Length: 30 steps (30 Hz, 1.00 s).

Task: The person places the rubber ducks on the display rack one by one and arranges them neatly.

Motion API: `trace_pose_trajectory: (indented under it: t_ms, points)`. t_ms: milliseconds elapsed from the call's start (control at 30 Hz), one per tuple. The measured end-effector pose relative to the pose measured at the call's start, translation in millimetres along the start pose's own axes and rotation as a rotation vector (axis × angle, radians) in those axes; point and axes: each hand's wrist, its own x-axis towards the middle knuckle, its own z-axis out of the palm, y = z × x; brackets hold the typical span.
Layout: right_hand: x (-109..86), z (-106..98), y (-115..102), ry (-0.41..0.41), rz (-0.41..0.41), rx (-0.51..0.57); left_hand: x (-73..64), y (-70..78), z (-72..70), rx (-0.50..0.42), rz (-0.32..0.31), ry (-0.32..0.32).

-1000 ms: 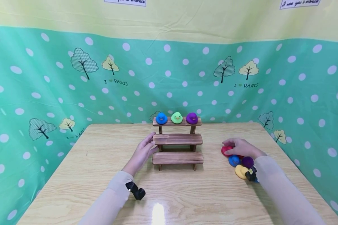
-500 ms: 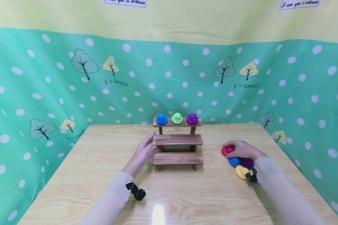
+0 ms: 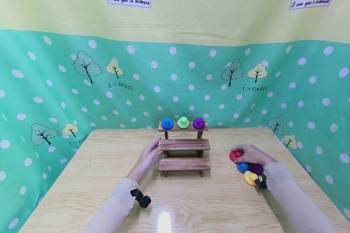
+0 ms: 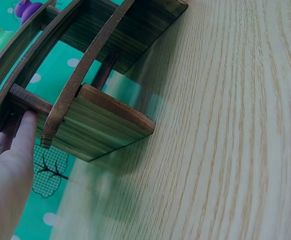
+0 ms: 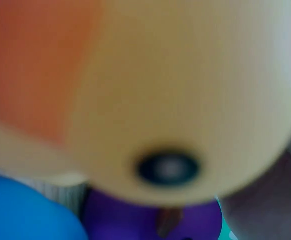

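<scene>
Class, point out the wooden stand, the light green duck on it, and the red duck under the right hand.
Wooden stand [image 3: 184,144]: head view, middle shelf.
Light green duck [image 3: 183,125]: head view, below the beak.
Red duck [image 3: 233,157]: head view, uncovered side.

Looks like dark, streaked wood on the three-tier stand [image 3: 184,164], smooth, low sheen. Reads as pale wood grain on the tabletop [image 3: 198,204], glossy, throwing back white glare [image 3: 164,222]. Smooth, matt, rubbery on the toy ducks [image 3: 182,123]. Looks like creased cloth on the polka-dot backdrop [image 3: 175,94], plain matt cloth on the sleeves [image 3: 294,200], black plastic on the wrist cameras [image 3: 141,198].
</scene>
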Motion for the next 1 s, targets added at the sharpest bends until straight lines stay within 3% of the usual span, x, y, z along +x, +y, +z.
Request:
trace_pose_trajectory:
  t_ms: [600, 1000]
  points:
    - [-2.6, -9, -17, 0.074, -0.013, -0.006, 0.3, -1.2, -1.0, 0.012, 0.001, -0.002]
    - [-11.0, -18, -50, 0.144, -0.117, -0.016, -0.9, -0.2, -0.6, 0.027, -0.012, 0.011]
